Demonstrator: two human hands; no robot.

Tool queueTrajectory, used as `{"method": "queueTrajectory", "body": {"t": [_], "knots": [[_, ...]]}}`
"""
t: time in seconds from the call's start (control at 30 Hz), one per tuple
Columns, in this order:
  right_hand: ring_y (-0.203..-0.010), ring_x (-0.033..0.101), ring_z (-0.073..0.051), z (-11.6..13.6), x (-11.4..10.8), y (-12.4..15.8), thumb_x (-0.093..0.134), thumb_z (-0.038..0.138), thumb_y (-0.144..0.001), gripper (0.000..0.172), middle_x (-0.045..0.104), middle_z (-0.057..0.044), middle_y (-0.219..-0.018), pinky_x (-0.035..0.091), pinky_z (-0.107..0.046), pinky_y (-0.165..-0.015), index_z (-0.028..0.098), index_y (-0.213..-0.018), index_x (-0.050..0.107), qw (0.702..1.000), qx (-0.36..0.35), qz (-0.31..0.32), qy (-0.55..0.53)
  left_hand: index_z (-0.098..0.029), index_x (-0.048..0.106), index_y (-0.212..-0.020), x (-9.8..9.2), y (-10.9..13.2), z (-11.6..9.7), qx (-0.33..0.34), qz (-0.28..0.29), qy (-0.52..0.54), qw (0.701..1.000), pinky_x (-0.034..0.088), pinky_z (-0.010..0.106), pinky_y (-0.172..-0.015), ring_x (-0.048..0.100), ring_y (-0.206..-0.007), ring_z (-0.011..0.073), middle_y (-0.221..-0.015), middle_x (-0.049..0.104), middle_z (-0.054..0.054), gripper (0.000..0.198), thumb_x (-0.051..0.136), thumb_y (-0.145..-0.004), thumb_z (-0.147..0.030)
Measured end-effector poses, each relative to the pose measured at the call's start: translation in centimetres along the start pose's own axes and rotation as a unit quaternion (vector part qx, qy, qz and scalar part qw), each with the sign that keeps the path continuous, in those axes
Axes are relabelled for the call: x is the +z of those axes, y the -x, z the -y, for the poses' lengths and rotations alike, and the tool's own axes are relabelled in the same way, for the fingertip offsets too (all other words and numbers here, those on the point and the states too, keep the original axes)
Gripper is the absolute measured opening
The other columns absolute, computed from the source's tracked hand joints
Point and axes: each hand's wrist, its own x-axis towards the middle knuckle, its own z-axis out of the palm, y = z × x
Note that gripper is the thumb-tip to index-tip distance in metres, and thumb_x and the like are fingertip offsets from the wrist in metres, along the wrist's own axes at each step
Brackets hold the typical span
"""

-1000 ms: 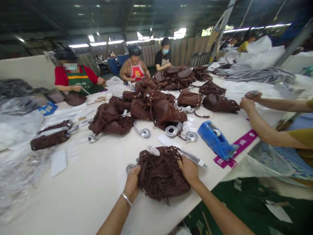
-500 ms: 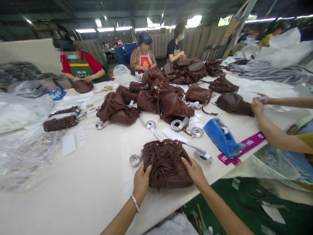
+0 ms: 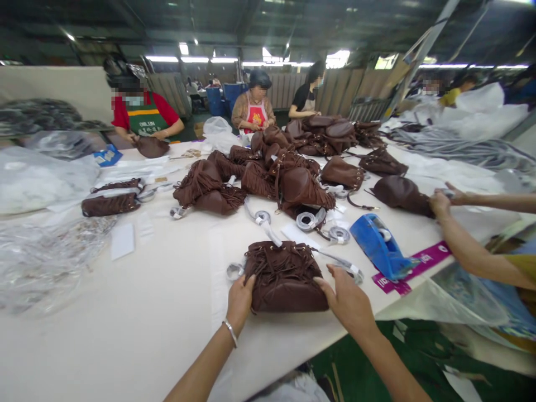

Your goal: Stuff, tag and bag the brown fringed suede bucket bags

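Observation:
A dark brown fringed handbag (image 3: pixel 288 293) lies at the near side of the table, its smooth base toward me and its gold eyelets at the far edge. My left hand (image 3: pixel 242 298), with a silver bangle at the wrist, grips the bag's left side, thumb on top. At the right side, my right hand (image 3: pixel 349 301) has its thumb against the bag's edge and its fingers stretched out, apart from the thumb. Wrapped straps lie around the bag, among them a coiled one (image 3: pixel 235 272) on the left.
A heap of brown bags (image 3: pixel 268 173) covers the table's middle. A blue tape dispenser (image 3: pixel 379 245) stands on purple tape (image 3: pixel 433 254) to the right. A co-worker's hands (image 3: pixel 444 201) hold another bag (image 3: pixel 400 194). Clear plastic bags (image 3: pixel 46 262) lie at left.
My right hand has loosened and shifted slightly right, its fingers now extended. The bag's fringe lies farther up, showing more of the smooth base. The view has tilted up slightly.

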Motion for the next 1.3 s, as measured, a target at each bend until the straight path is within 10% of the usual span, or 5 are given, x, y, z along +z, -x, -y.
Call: {"method": "queueTrajectory", "body": {"t": [0.37,0.5,0.8,1.1,1.3], "knots": [[-0.073,0.058,-0.015,3.3,-2.5,-8.4,0.07,0.04,-0.078,0.027,0.063,0.001,-0.078,0.042,-0.024,-0.064,0.017,-0.087,0.061,0.861,-0.096,0.351,-0.355,-0.022,0.062,-0.124,-0.1,2.3,-3.4,-0.036,0.126,0.291,0.948,0.049,0.043,-0.095,0.062,-0.109,0.0253,-0.121,0.066,0.011,0.059,0.046,-0.088,-0.065],[-0.074,0.057,-0.015,3.1,-2.3,-10.4,0.069,0.041,-0.08,0.029,0.063,0.0,-0.082,0.042,-0.025,-0.066,0.016,-0.09,0.058,0.846,-0.077,0.357,-0.388,-0.023,0.057,-0.129,1.7,5.1,-2.9,-0.056,0.171,0.44,0.88,0.048,0.047,-0.098,0.06,-0.115,0.0272,-0.132,0.06,0.013,0.058,0.058,-0.084,-0.06],[-0.087,0.056,-0.024,4.3,-1.4,-8.3,0.055,0.03,-0.093,0.013,0.06,-0.009,-0.092,0.044,-0.034,-0.075,0.017,-0.09,0.056,0.967,-0.247,0.001,0.055,-0.01,0.072,-0.095,4.8,2.7,-1.6,-0.073,0.055,0.278,0.956,0.058,0.035,-0.071,0.068,-0.085,0.027,-0.089,0.074,0.011,0.056,0.079,-0.064,-0.055],[-0.094,0.062,-0.022,1.5,-2.5,-8.4,0.063,0.035,-0.084,0.03,0.067,-0.002,-0.102,0.049,-0.033,-0.082,0.02,-0.109,0.06,0.897,-0.155,0.288,-0.296,-0.015,0.064,-0.114,1.7,3.1,-3.3,-0.022,0.074,0.244,0.967,0.05,0.042,-0.095,0.065,-0.105,0.0294,-0.106,0.073,0.012,0.056,0.08,-0.068,-0.042],[-0.088,0.061,-0.02,2.4,-1.1,-6.6,0.061,0.023,-0.085,0.012,0.068,-0.001,-0.093,0.048,-0.03,-0.079,0.02,-0.097,0.064,0.924,-0.194,0.198,-0.264,-0.026,0.053,-0.131,2.3,3.8,-2.8,0.027,-0.044,0.176,0.983,0.043,0.038,-0.1,0.06,-0.117,0.0294,-0.122,0.067,0.009,0.063,0.077,-0.072,-0.028]]}}
